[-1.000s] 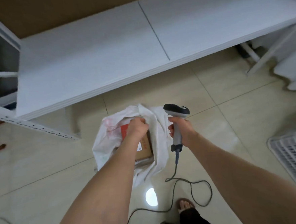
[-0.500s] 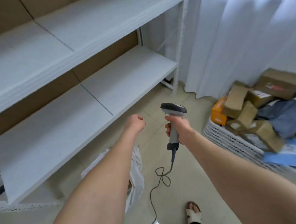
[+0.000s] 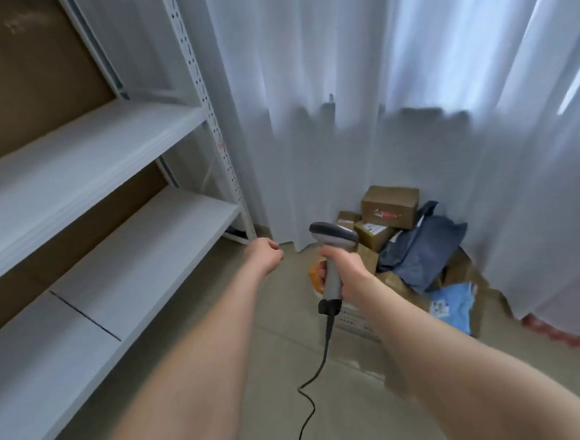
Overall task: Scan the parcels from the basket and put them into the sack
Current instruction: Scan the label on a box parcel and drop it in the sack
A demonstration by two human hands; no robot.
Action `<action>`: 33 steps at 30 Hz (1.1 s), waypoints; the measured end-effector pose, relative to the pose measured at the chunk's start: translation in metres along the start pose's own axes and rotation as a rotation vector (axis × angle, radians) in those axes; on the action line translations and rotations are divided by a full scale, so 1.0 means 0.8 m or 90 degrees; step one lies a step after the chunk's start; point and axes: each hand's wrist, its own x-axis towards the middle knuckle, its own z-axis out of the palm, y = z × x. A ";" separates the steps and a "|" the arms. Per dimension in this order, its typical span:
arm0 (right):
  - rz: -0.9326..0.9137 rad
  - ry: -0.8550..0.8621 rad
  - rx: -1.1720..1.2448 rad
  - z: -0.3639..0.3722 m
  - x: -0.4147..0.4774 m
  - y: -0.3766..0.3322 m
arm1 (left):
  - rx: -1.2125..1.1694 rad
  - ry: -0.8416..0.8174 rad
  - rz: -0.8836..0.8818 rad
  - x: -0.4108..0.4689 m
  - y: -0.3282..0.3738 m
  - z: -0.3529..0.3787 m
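Flanking me from 9 to 11 o'clock stands the shelf rack (image 3: 130, 258); a curtain (image 3: 343, 113) closes off 12 to 3. Parcels (image 3: 391, 209) heap in the basket (image 3: 354, 318) at 1 o'clock, partly behind my right hand (image 3: 345, 271), which grips the scanner (image 3: 332, 251), long axis upright, head uppermost, cable (image 3: 313, 379) trailing toward 6. My left hand (image 3: 263, 256) is curled, empty. Bare floor (image 3: 282, 323) runs between rack edge and basket

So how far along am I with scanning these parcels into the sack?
Done: cannot tell, the sack is out of view. In hand: the right hand grips the scanner; the left hand is curled and empty, stretched forward. Left: a pile of parcels sits in the basket, including a brown box and a dark blue mailer, so plenty remains.
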 end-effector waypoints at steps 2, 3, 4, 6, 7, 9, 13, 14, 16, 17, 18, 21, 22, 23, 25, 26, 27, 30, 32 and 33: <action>0.004 0.018 0.023 -0.037 0.017 -0.035 | 0.008 -0.011 0.014 0.014 0.046 0.029; 0.003 0.026 0.032 -0.055 0.027 -0.050 | 0.010 -0.016 0.019 0.020 0.065 0.043; -0.001 0.038 0.038 -0.071 0.037 -0.063 | 0.013 -0.023 0.021 0.026 0.082 0.057; 0.003 0.060 0.048 -0.100 0.059 -0.085 | 0.015 -0.040 0.018 0.042 0.108 0.084; 0.012 0.066 0.060 -0.112 0.069 -0.094 | 0.020 -0.051 0.016 0.051 0.118 0.096; 0.028 0.078 0.081 -0.131 0.089 -0.111 | 0.028 -0.065 0.006 0.073 0.134 0.117; 0.039 0.116 0.104 -0.156 0.141 -0.135 | 0.039 -0.086 -0.024 0.129 0.150 0.155; 0.045 0.121 0.106 -0.159 0.157 -0.139 | 0.045 -0.096 -0.032 0.145 0.151 0.164; 0.056 0.128 0.105 -0.162 0.193 -0.144 | 0.057 -0.119 -0.051 0.181 0.149 0.184; 0.059 0.135 0.104 -0.163 0.212 -0.144 | 0.064 -0.131 -0.059 0.199 0.148 0.194; 0.064 0.143 0.106 -0.164 0.231 -0.144 | 0.070 -0.141 -0.066 0.219 0.147 0.204; 0.075 0.159 0.114 -0.166 0.300 -0.146 | 0.067 -0.153 -0.085 0.286 0.142 0.240; 0.084 0.168 0.114 -0.167 0.322 -0.142 | 0.070 -0.154 -0.095 0.305 0.138 0.253; 0.092 0.173 0.112 -0.168 0.342 -0.138 | 0.077 -0.156 -0.106 0.322 0.133 0.267; 0.110 0.181 0.115 -0.172 0.379 -0.128 | 0.111 -0.169 -0.128 0.350 0.122 0.296; 0.119 0.185 0.117 -0.175 0.396 -0.122 | 0.128 -0.175 -0.139 0.361 0.117 0.311; 0.127 0.188 0.116 -0.179 0.414 -0.116 | 0.142 -0.178 -0.149 0.373 0.112 0.327; 0.146 0.197 0.112 -0.191 0.461 -0.097 | 0.176 -0.187 -0.179 0.403 0.096 0.372; 0.158 0.202 0.107 -0.199 0.486 -0.084 | 0.193 -0.194 -0.202 0.418 0.086 0.400; 0.162 0.200 0.106 -0.204 0.497 -0.078 | 0.200 -0.195 -0.214 0.425 0.080 0.413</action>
